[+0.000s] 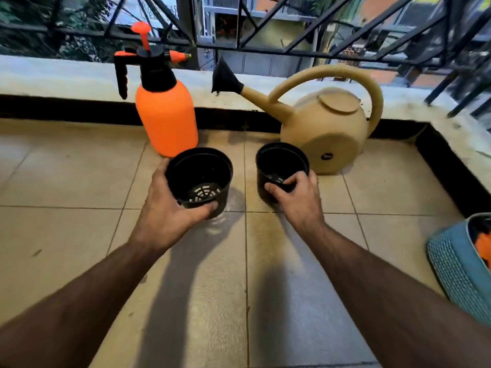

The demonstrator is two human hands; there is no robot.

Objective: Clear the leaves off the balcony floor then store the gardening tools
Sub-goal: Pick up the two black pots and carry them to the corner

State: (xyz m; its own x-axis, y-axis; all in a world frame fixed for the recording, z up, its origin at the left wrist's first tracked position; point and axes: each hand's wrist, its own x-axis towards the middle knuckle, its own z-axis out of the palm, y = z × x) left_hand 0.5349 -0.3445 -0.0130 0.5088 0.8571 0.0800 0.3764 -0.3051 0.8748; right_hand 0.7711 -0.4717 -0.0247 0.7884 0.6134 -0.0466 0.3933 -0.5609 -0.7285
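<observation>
Two pots are gripped: L hand [170, 208] on wide pot [199, 179], R hand [297, 195] on narrow pot [281, 168]. Probably lifted for nesting & storing in basket [457, 266].

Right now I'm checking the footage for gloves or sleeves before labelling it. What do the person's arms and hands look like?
Both arms are bare from the bottom edge of the picture up to the wrists: no sleeves show. The left hand and right hand wear no gloves. No watch, bracelet or ring is visible on either. Some fingers are hidden behind what they hold, so rings there cannot be ruled out.
</observation>
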